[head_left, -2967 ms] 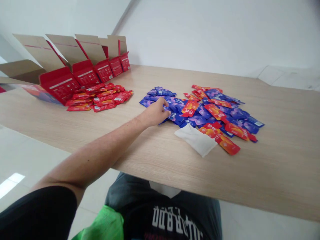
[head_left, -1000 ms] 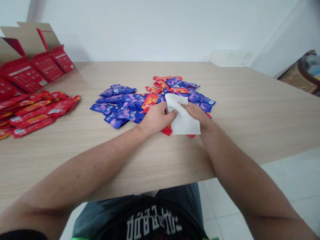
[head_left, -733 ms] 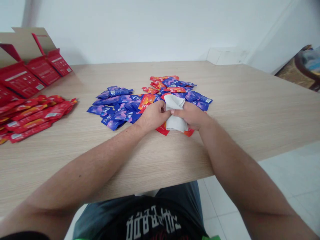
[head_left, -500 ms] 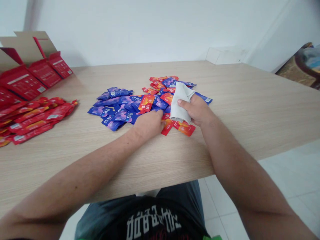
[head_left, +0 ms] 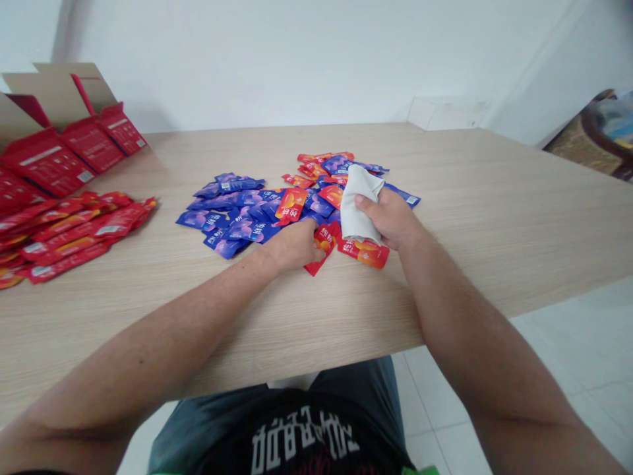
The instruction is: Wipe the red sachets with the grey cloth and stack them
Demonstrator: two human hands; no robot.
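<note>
My left hand is closed on the edge of a red sachet at the near side of a mixed pile. My right hand grips a folded pale grey cloth, which covers part of the pile's right side. Another red sachet lies flat just below the cloth. Blue-purple sachets spread out to the left of my left hand, with one red sachet on top of them. More red and blue sachets lie behind the cloth.
At the left stand opened red cartons with their flaps up. In front of them is a stack of red sachets. The wooden table meets a white wall at the back, and a chair stands beyond its right end.
My left hand has drawn the red sachet slightly left and toward me, so more of it shows. My right hand with the cloth has barely moved.
</note>
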